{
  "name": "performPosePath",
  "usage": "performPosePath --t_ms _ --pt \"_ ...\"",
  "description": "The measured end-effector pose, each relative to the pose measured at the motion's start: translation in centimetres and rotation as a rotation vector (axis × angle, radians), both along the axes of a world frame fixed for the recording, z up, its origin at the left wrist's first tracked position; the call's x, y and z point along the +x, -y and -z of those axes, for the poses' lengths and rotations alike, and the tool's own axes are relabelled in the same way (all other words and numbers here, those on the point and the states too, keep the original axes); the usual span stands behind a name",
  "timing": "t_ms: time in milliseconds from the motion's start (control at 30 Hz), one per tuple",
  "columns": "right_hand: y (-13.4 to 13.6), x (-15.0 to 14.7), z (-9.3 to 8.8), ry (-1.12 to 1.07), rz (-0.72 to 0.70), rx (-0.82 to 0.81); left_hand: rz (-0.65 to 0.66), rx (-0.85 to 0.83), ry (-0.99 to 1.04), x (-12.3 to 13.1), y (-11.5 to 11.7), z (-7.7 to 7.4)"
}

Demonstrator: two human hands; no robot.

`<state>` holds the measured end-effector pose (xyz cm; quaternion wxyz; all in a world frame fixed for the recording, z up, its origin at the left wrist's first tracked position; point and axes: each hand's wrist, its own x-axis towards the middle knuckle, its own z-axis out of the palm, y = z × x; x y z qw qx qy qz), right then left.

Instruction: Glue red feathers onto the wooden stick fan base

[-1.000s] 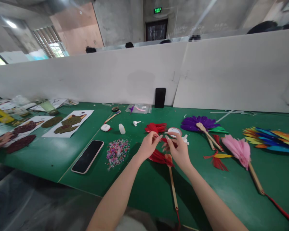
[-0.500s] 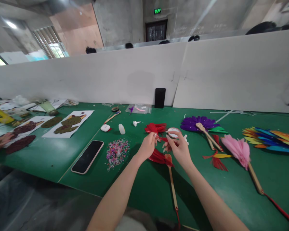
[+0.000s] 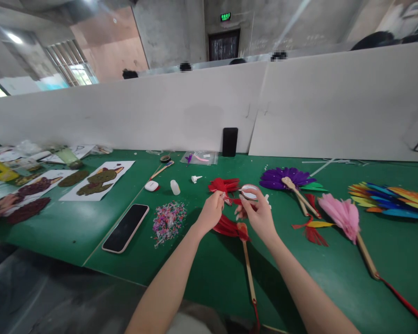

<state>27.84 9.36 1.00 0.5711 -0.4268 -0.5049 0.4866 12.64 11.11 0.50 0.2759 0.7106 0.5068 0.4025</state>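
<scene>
My left hand is closed in a pinch, its fingertips on a small red piece that spans the gap to my right hand. The fingers of my right hand are bent together at the other end of that red piece; whether it is feather or ribbon I cannot make out. Just behind the fingers is a round white thing with a dark rim, partly covered by my right hand. A bunch of red feathers lies beyond my left hand. Below my hands lies a red feather fan with a wooden handle.
A phone, a heap of colourful sequins and a small white bottle lie left. Purple, pink and multicoloured feathers lie right. A white partition stands behind. Another person's hand works far left.
The view has shifted very slightly. Both my hands stay in nearly the same place, still at the red piece.
</scene>
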Motion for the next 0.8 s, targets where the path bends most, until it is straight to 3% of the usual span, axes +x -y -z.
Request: performPosePath --t_ms 400,533,800 --pt "0.21 -0.18 0.30 0.034 -0.002 0.018 -0.098 -0.019 0.090 -0.37 -0.17 -0.37" --pt "0.19 -0.20 0.15 0.017 0.011 0.003 -0.079 -0.044 0.140 -0.45 -0.12 -0.66" --pt "0.32 -0.33 0.04 0.018 -0.005 -0.003 -0.093 -0.003 0.071 -0.09 0.02 -0.58"
